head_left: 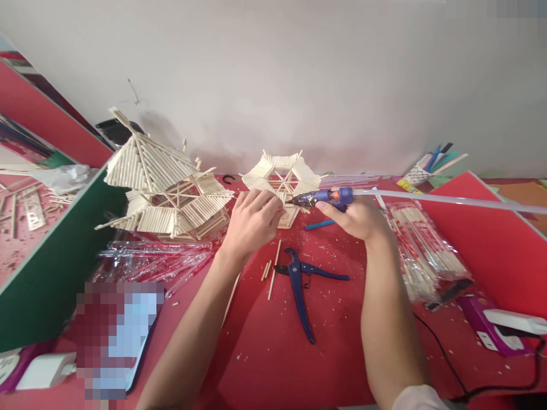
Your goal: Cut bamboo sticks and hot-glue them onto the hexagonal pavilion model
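Observation:
My right hand (359,216) is closed around a blue hot glue gun (325,197) with a long clear glue stick (448,200) sticking out of its back to the right. The gun's nozzle points left, toward my left hand (252,219). That hand has its fingers curled in a pinch close to the nozzle, on something I cannot make out. Both hands hover just in front of a small hexagonal roof piece (282,176) made of pale wooden sticks, which rests on the red table (265,341).
A larger stick-built roof model (166,191) stands at the left, with plastic wrappers (149,262) before it. Blue cutters (301,285) and loose sticks (273,273) lie near the hands. Packs of sticks (423,245) lie right, a power strip (499,327) and black cable beyond.

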Motion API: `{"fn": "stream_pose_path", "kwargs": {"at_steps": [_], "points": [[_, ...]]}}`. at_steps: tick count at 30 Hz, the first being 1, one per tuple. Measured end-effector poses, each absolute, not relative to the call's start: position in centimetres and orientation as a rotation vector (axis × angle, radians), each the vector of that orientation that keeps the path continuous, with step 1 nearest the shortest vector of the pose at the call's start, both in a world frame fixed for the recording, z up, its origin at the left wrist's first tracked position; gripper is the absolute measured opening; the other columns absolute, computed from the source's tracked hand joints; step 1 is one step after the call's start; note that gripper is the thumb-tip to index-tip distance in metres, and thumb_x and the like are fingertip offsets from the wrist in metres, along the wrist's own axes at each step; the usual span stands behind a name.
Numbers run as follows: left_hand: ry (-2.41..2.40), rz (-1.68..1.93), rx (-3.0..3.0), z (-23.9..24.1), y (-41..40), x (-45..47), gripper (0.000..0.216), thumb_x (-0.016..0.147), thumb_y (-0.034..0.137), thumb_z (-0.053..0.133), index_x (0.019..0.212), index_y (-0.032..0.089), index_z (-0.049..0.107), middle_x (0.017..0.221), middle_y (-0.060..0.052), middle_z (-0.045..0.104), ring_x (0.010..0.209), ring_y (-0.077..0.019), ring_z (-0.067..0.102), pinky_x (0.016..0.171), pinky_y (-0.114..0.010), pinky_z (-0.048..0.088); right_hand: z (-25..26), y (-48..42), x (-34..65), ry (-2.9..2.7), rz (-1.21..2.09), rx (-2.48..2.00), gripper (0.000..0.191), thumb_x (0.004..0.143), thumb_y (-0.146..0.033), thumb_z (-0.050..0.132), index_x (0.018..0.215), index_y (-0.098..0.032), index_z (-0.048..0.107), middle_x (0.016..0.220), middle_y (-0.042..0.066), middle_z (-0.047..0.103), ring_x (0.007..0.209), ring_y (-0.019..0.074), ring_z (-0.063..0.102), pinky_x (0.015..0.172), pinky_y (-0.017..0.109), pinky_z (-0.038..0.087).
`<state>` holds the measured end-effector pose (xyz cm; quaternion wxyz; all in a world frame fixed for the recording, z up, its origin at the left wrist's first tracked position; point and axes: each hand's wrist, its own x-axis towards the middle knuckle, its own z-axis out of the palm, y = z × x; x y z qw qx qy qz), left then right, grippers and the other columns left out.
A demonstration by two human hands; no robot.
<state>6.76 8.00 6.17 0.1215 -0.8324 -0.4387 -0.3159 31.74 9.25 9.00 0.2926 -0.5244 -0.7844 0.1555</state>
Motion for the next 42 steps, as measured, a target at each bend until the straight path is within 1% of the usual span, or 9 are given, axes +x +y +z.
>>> {"fn": "stream_pose_path", "kwargs": {"at_steps": [8, 16, 23, 28, 34, 39, 42], "points": [[-1.323, -0.89, -2.457, 6.0, 7.97, 6.83, 0.005, 0.096, 0.024, 0.061, 0.097, 0.021, 0.064, 0.097, -0.004, 0.071, 0.09, -0.0219, 0.058, 0.08, -0.037, 0.041, 9.16, 9.1, 31.68, -2.074, 0.446, -1.419, 0.038, 0.089, -0.059, 0.058, 0.091, -0.025, 0.076, 0.075, 0.004, 0.074, 0.07, 0.023, 0.068, 0.06, 0.033, 0.049], [-1.233, -0.908, -2.451, 5.68, 8.16, 6.66, 0.011, 0.098, 0.025, 0.058, 0.102, 0.023, 0.068, 0.102, -0.003, 0.073, 0.091, -0.0213, 0.059, 0.079, -0.037, 0.04, 8.99, 9.11, 31.71, -2.041, 0.408, -1.442, 0.038, 0.09, -0.06, 0.058, 0.091, -0.025, 0.074, 0.08, 0.006, 0.075, 0.077, 0.0255, 0.07, 0.065, 0.035, 0.05], [-1.261, -0.886, -2.453, 5.52, 8.1, 6.82, 0.011, 0.098, 0.026, 0.059, 0.102, 0.023, 0.069, 0.103, -0.004, 0.073, 0.092, -0.0224, 0.058, 0.08, -0.039, 0.04, 8.82, 9.27, 31.52, -2.039, 0.395, -1.404, 0.033, 0.092, -0.057, 0.059, 0.089, -0.026, 0.071, 0.082, 0.005, 0.075, 0.079, 0.0244, 0.071, 0.069, 0.035, 0.052], [-1.25, -0.89, -2.435, 5.44, 8.12, 6.89, 0.011, 0.098, 0.026, 0.059, 0.101, 0.023, 0.069, 0.103, -0.003, 0.073, 0.092, -0.0223, 0.058, 0.08, -0.039, 0.04, 8.78, 9.28, 31.49, -2.02, 0.38, -1.366, 0.029, 0.092, -0.054, 0.06, 0.087, -0.026, 0.068, 0.087, 0.005, 0.076, 0.084, 0.0243, 0.071, 0.072, 0.035, 0.053], [-1.245, -0.903, -2.421, 5.39, 8.1, 6.89, 0.01, 0.097, 0.024, 0.06, 0.1, 0.023, 0.069, 0.102, -0.002, 0.073, 0.091, -0.022, 0.058, 0.08, -0.038, 0.04, 8.52, 9.43, 31.05, -1.991, 0.318, -1.348, 0.03, 0.092, -0.055, 0.059, 0.089, -0.026, 0.067, 0.088, 0.006, 0.076, 0.086, 0.0248, 0.071, 0.073, 0.036, 0.053], [-1.252, -0.9, -2.424, 5.4, 8.13, 6.95, 0.009, 0.097, 0.024, 0.06, 0.1, 0.023, 0.069, 0.101, -0.003, 0.073, 0.091, -0.0221, 0.058, 0.079, -0.038, 0.04, 8.41, 9.55, 30.88, -2.019, 0.326, -1.362, 0.032, 0.093, -0.056, 0.058, 0.083, -0.026, 0.065, 0.082, 0.005, 0.075, 0.081, 0.0237, 0.071, 0.073, 0.035, 0.053], [-1.259, -0.894, -2.432, 5.39, 8.12, 6.93, 0.01, 0.098, 0.025, 0.059, 0.1, 0.023, 0.069, 0.102, -0.003, 0.073, 0.091, -0.022, 0.058, 0.08, -0.038, 0.04, 8.35, 9.57, 31.08, -2.02, 0.323, -1.375, 0.032, 0.093, -0.056, 0.058, 0.086, -0.026, 0.066, 0.085, 0.006, 0.075, 0.084, 0.0248, 0.071, 0.075, 0.036, 0.053]]}}
